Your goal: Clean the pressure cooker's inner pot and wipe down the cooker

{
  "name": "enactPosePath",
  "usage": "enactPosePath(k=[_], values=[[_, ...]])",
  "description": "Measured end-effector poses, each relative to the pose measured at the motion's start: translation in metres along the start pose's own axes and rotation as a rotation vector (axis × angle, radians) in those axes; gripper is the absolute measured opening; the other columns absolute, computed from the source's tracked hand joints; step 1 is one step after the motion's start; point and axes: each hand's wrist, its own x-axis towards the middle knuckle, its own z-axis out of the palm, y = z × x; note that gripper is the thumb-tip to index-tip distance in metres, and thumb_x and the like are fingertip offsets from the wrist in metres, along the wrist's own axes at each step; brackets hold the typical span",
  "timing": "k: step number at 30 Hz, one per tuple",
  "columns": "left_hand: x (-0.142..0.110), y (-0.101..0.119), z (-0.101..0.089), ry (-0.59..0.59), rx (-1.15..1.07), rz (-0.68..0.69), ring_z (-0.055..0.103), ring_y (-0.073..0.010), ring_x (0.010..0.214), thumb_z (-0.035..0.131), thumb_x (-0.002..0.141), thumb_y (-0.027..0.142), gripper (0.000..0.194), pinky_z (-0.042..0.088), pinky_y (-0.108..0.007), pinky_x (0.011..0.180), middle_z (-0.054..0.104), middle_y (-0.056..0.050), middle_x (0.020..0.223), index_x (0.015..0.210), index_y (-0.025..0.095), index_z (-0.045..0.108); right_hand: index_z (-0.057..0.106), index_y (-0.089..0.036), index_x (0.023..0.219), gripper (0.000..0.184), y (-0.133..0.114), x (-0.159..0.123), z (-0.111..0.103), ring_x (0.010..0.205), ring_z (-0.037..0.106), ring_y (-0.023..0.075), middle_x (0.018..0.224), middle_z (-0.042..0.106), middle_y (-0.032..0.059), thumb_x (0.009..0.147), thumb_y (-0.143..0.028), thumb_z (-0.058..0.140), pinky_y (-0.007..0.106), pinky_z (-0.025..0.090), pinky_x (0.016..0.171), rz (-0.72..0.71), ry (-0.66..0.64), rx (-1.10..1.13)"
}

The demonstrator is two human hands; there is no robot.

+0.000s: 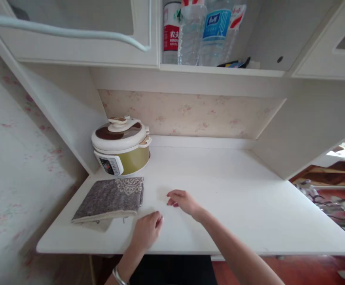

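A folded grey cloth with a pale patterned edge (110,199) lies on the left part of the white counter (234,206). My left hand (146,231) rests flat on the counter just right of the cloth's near corner, fingers together and stretched, holding nothing. My right hand (182,202) hovers low over the counter a little further right, fingers loosely curled downward and empty. A bracelet sits on my left wrist (118,276).
A green and white electric cooker (120,146) stands at the back left against the side panel. Water bottles (208,31) and a red-labelled bottle (171,33) stand on the upper shelf. A pale cable (62,29) crosses the cabinet door. Clutter lies on the floor at right.
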Motion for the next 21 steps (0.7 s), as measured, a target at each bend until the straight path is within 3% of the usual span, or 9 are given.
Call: enactPosePath(k=[2, 5, 10, 13, 15, 18, 21], values=[[-0.001, 0.0, 0.003, 0.015, 0.025, 0.03, 0.063, -0.0156, 0.065, 0.042, 0.096, 0.026, 0.024, 0.03, -0.028, 0.058, 0.066, -0.001, 0.071, 0.077, 0.021, 0.055, 0.061, -0.018, 0.101, 0.025, -0.033, 0.027, -0.009, 0.063, 0.062, 0.0123, 0.076, 0.07, 0.0037, 0.091, -0.031, 0.044, 0.026, 0.049, 0.061, 0.042, -0.003, 0.252], [0.0, -0.001, 0.004, 0.032, 0.009, 0.023, 0.061, -0.0146, 0.062, 0.042, 0.096, 0.027, 0.025, 0.028, -0.028, 0.057, 0.064, 0.0, 0.067, 0.074, 0.021, 0.053, 0.055, -0.019, 0.104, 0.021, -0.086, 0.07, -0.017, 0.053, 0.054, 0.0094, 0.083, 0.066, 0.0023, 0.09, -0.032, 0.049, 0.022, 0.044, 0.048, -0.008, 0.029, 0.432], [0.002, -0.004, 0.002, 0.048, -0.066, -0.044, 0.058, -0.0132, 0.058, 0.042, 0.096, 0.029, 0.028, 0.027, -0.028, 0.056, 0.062, 0.001, 0.064, 0.07, 0.021, 0.05, 0.05, -0.021, 0.104, 0.031, -0.152, 0.138, -0.007, 0.052, 0.054, 0.0102, 0.082, 0.058, 0.0008, 0.094, -0.05, 0.04, 0.026, 0.05, 0.05, 0.063, 0.017, 0.62], [0.004, -0.005, 0.001, 0.057, -0.108, -0.067, 0.057, -0.0128, 0.057, 0.042, 0.095, 0.029, 0.027, 0.027, -0.027, 0.056, 0.061, 0.001, 0.064, 0.07, 0.021, 0.05, 0.053, -0.019, 0.096, 0.036, -0.17, 0.168, 0.004, 0.052, 0.053, 0.0103, 0.077, 0.057, 0.0017, 0.095, -0.052, 0.04, 0.027, 0.053, 0.052, 0.089, 0.036, 0.655], [0.006, -0.005, 0.0, 0.062, -0.132, -0.081, 0.056, -0.0127, 0.057, 0.042, 0.095, 0.029, 0.027, 0.027, -0.027, 0.056, 0.061, 0.001, 0.063, 0.07, 0.021, 0.05, 0.055, -0.017, 0.092, 0.028, -0.176, 0.181, 0.008, 0.054, 0.054, 0.0096, 0.075, 0.059, 0.0024, 0.096, -0.042, 0.043, 0.024, 0.053, 0.053, 0.079, 0.043, 0.664], [0.009, -0.006, -0.002, 0.065, -0.18, -0.116, 0.055, -0.0126, 0.057, 0.042, 0.095, 0.03, 0.028, 0.028, -0.026, 0.056, 0.06, 0.001, 0.062, 0.07, 0.021, 0.05, 0.056, -0.015, 0.089, 0.012, -0.18, 0.19, 0.01, 0.058, 0.056, 0.0088, 0.076, 0.061, 0.0023, 0.093, -0.024, 0.049, 0.02, 0.053, 0.056, 0.053, 0.07, 0.669], [0.009, -0.006, -0.004, 0.074, -0.23, -0.136, 0.055, -0.0126, 0.057, 0.043, 0.094, 0.032, 0.028, 0.03, -0.025, 0.057, 0.06, 0.001, 0.062, 0.07, 0.02, 0.05, 0.057, -0.014, 0.087, 0.008, -0.179, 0.19, 0.007, 0.061, 0.058, 0.0092, 0.078, 0.063, 0.0031, 0.089, -0.021, 0.053, 0.02, 0.054, 0.057, 0.041, 0.118, 0.657]])
